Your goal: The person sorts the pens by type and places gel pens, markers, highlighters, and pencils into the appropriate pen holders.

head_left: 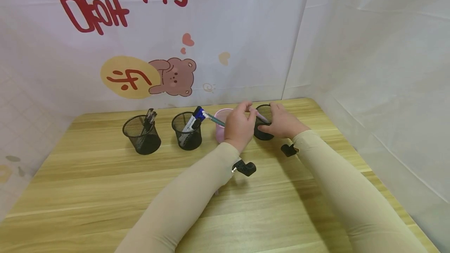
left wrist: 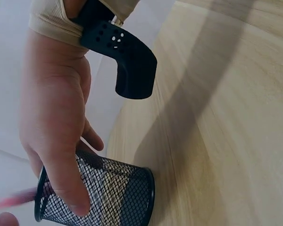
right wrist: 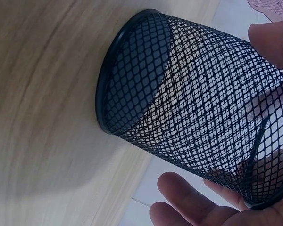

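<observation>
My right hand (head_left: 286,122) holds a black mesh pen cup (head_left: 263,134) at its upper part. In the left wrist view its thumb (left wrist: 68,188) lies against the mesh, and in the right wrist view several fingers (right wrist: 193,202) reach past the cup (right wrist: 193,89). My left hand (head_left: 240,126), just to the left, pinches a pink pen (head_left: 261,117) whose far end slants over the cup's mouth. The pen (left wrist: 14,200) is blurred at the rim in the left wrist view. Behind my left hand, a pink pen cup (head_left: 220,132) is partly hidden.
A green pencil (head_left: 215,119) leans out of the pink cup. Further left stand a black mesh cup (head_left: 191,139) with blue-capped markers (head_left: 198,114) and another (head_left: 145,143) with black pens (head_left: 149,120). A printed cloth (head_left: 246,50) hangs behind the wooden table (head_left: 88,182).
</observation>
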Motion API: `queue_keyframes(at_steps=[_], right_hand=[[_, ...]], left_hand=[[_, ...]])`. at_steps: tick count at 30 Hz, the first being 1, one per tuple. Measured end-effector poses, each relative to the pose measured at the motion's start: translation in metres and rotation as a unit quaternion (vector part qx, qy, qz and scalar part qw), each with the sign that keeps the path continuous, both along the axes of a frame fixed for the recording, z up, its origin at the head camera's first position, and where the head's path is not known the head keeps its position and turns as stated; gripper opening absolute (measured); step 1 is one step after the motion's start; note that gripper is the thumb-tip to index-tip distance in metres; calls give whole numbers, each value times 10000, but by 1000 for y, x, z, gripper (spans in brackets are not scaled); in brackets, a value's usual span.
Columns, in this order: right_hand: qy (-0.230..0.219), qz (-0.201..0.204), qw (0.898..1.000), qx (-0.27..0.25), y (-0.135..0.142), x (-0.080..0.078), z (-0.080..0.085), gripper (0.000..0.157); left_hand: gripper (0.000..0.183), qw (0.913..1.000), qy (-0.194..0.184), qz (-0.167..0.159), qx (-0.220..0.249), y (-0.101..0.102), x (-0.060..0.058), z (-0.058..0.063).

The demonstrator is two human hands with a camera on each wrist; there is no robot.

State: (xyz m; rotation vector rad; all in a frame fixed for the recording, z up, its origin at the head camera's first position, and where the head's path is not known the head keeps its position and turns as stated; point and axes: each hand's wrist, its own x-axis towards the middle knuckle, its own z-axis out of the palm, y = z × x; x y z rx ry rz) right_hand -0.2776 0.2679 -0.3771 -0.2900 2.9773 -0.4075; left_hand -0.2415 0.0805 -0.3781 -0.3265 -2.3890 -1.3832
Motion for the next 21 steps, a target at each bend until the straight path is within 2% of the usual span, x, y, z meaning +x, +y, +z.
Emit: queue_keyframes(at_steps=[5, 10, 15, 18, 21], right_hand=[[-55, -8, 10000, -34, -1, 1, 0, 112], [-66, -31, 10000, -35, -1, 1, -1, 113], [-41, -89, 9999, -110, 0, -1, -3, 113], [-6, -87, 9999, -123, -1, -1, -3, 112], [13, -77, 9999, -122, 1, -1, -4, 113]], left_hand=[[42, 9988, -414, -269, -74, -3, 6, 4], [46, 9973, -461, -561, -145, -11, 16, 9], [45, 9938, -513, -874, -460, -31, 30, 13], [43, 9868, -681, -1147, -919, -51, 40, 15], [42, 9719, -1013, -1304, -1678, -72, 47, 16]])
